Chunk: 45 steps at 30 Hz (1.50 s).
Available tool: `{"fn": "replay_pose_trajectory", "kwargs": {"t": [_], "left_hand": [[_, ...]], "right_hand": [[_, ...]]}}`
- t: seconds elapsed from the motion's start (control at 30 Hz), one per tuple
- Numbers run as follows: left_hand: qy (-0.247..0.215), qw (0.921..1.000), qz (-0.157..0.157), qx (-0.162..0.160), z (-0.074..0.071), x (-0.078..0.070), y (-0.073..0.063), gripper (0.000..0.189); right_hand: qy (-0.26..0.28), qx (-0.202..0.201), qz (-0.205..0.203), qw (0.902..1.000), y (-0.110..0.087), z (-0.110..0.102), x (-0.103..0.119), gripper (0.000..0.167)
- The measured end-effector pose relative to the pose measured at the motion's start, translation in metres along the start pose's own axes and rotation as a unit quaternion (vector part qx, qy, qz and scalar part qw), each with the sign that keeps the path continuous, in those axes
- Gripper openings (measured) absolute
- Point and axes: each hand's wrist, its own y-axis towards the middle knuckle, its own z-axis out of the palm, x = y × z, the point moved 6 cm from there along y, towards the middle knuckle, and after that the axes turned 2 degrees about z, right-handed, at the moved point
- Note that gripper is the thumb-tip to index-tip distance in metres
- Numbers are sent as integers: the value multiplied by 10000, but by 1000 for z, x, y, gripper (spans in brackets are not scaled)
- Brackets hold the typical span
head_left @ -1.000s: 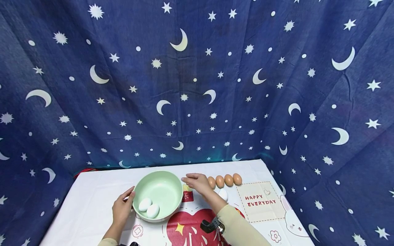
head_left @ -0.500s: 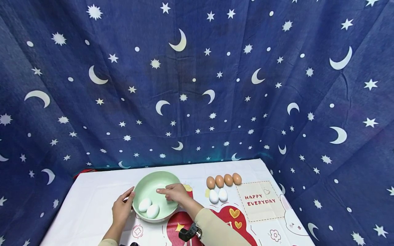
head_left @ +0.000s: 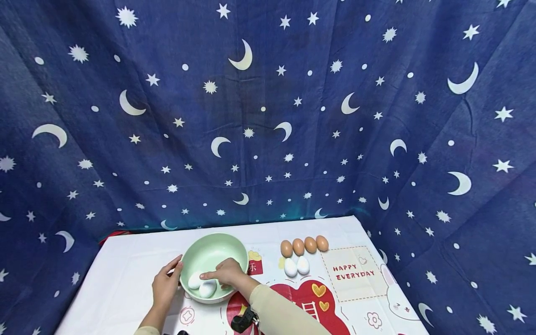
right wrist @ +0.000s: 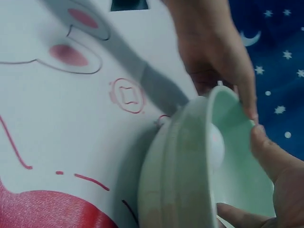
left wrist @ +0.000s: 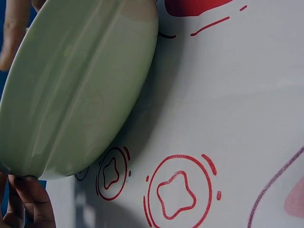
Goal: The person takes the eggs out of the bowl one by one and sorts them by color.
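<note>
A pale green bowl (head_left: 217, 239) sits left of centre on the table, with two white eggs inside, the nearer egg (head_left: 207, 289) lying in front of the other. My left hand (head_left: 164, 288) grips the bowl's left side, thumb at the rim; its fingertips (left wrist: 35, 202) show against the outer wall in the left wrist view. Reaching over the bowl's right rim, my right hand (head_left: 229, 272) has its fingers down inside, one tip overlapping the eggs in the head view. In the right wrist view its thumb and finger stand spread beside an egg (right wrist: 216, 147).
Right of the bowl, brown eggs (head_left: 298, 247) stand in a row of several. Two more white eggs (head_left: 296, 266) lie just in front of them. The printed white tablecloth (head_left: 138, 260) covers the table, and a blue star-patterned curtain (head_left: 268, 116) hangs behind it.
My right hand has moved left from beside the brown eggs, over the rim and down into the bowl, uncovering a second white egg on the table. My left hand stays at the bowl.
</note>
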Motion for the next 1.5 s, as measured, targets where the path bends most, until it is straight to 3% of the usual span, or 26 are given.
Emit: {"fn": "replay_pose_trajectory", "kwargs": {"t": [0.2, 0.4, 0.8, 1.5], "left_hand": [[-3, 10000, -11, 7, 0, -1, 0, 44], [-20, 10000, -21, 2, 1, -1, 0, 43], [5, 10000, -29, 10, 1, -3, 0, 43], [-10, 10000, -26, -19, 1, -1, 0, 42]], "right_hand": [[-559, -137, -70, 9983, 3, 7, -2, 51], [-840, -129, 41, 9964, 6, 12, -4, 47], [-1268, -75, -267, 9915, 3, 17, -1, 51], [-1366, 15, -468, 9895, -2, 12, 6, 30]]}}
